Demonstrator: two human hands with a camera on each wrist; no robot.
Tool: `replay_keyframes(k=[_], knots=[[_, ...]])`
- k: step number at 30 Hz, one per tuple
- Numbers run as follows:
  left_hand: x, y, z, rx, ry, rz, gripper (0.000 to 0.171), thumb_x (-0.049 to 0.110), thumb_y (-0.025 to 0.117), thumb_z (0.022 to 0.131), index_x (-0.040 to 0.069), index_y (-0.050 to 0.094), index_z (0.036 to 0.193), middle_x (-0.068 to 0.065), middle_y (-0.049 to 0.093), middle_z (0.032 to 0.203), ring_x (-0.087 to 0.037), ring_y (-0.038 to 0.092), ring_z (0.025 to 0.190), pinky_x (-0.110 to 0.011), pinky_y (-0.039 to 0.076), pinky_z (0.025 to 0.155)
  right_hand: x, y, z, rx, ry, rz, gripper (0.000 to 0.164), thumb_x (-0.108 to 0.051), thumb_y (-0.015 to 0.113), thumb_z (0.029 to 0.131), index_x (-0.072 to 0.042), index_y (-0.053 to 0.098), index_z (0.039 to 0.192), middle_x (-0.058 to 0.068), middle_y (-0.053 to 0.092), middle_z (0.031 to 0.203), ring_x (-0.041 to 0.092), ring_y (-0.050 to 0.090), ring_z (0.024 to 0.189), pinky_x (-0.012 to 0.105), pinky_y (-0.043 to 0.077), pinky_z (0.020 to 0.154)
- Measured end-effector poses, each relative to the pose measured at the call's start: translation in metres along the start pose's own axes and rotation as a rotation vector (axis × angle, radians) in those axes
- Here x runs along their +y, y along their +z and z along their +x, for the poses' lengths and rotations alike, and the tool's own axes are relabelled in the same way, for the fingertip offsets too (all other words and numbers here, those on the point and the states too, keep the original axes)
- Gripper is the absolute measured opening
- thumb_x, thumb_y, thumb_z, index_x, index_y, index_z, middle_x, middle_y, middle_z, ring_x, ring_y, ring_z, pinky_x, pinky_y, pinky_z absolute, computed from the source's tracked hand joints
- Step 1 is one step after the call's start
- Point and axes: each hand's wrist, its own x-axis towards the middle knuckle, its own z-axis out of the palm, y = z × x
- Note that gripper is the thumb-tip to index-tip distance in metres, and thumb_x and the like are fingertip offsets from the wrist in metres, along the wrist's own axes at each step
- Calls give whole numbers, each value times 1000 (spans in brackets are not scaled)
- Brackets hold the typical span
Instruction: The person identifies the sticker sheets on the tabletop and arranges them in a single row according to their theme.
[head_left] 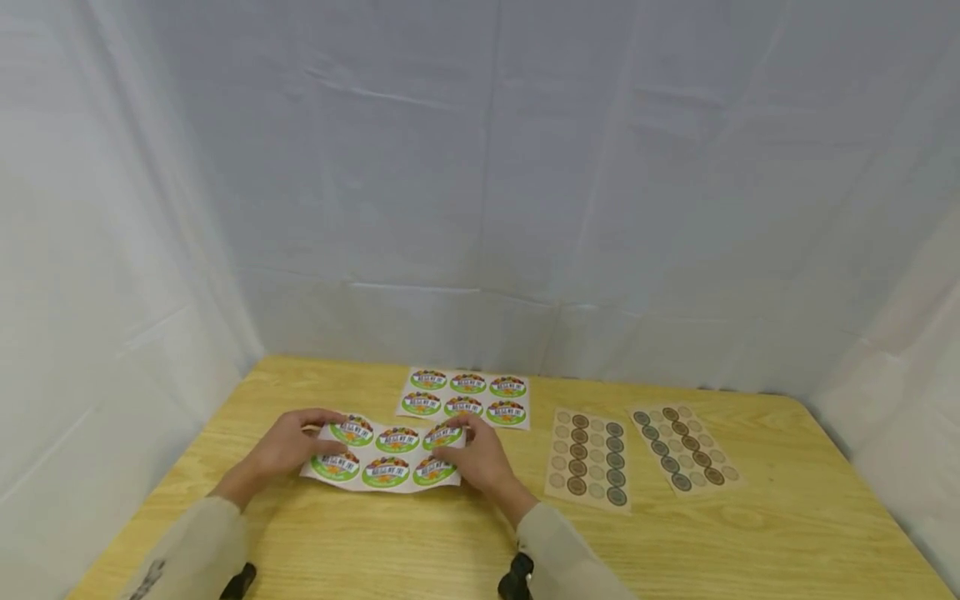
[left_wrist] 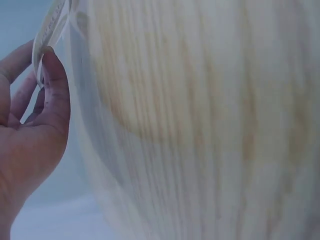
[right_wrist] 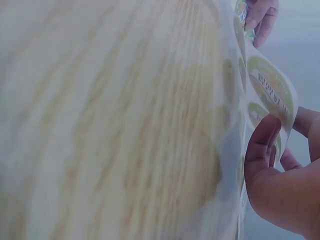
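Observation:
A white sheet of oval stickers (head_left: 387, 457), printed in green and red, is held up by its two sides over the table. My left hand (head_left: 288, 448) pinches its left edge between thumb and fingers. At the opposite edge my right hand (head_left: 483, 456) grips the sheet, thumb in front. The left wrist view shows the left hand (left_wrist: 37, 110) with the sheet's edge between thumb and fingers. In the right wrist view the right hand (right_wrist: 285, 175) has its thumb on the sticker face, and the sheet bends slightly.
A second sheet of the same oval stickers (head_left: 468, 398) lies behind. To the right lie two tan sheets of small round stickers, one nearly straight (head_left: 596, 492) and one slanted (head_left: 692, 482). White plastic curtains (head_left: 480, 167) surround the wooden table (head_left: 375, 550).

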Motion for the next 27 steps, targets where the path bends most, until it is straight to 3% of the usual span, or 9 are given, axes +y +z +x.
replay_keyframes(k=[6,11,19,21,27], knots=[[-2,-11,-11,-29,-38,-55,57,25,76,82,3,56,131,-21,55,124,-31,60,100,-37,53,72,-7,1,-8,-48,0,53,38,-20,77,82,-7,63,114,6,55,105,17,52,85,32,46,74],[-5,-24,-23,-24,-29,-49,60,29,77,81,3,56,131,-25,48,132,-38,54,112,-36,52,76,-16,8,-15,-115,-23,117,38,-14,75,84,-2,61,118,6,54,103,10,59,72,26,50,62],[-20,-46,-47,-39,-41,-36,58,31,75,82,3,57,130,-23,49,133,-34,57,108,-32,52,75,-29,30,-31,-241,14,213,41,-4,74,82,1,60,121,4,60,98,14,65,73,30,54,63],[-25,-51,-53,-51,-48,-65,57,28,74,83,1,56,131,-23,54,127,-30,61,99,-34,53,72,-32,36,-34,-268,22,222,41,-3,73,83,1,60,121,4,63,96,15,66,73,31,55,63],[-43,-68,-71,-71,-65,-33,55,25,71,87,-3,54,131,-29,48,131,-24,63,93,-31,52,73,-39,53,-41,-321,34,156,41,-2,71,84,-1,59,123,1,66,84,11,63,66,25,50,56]])
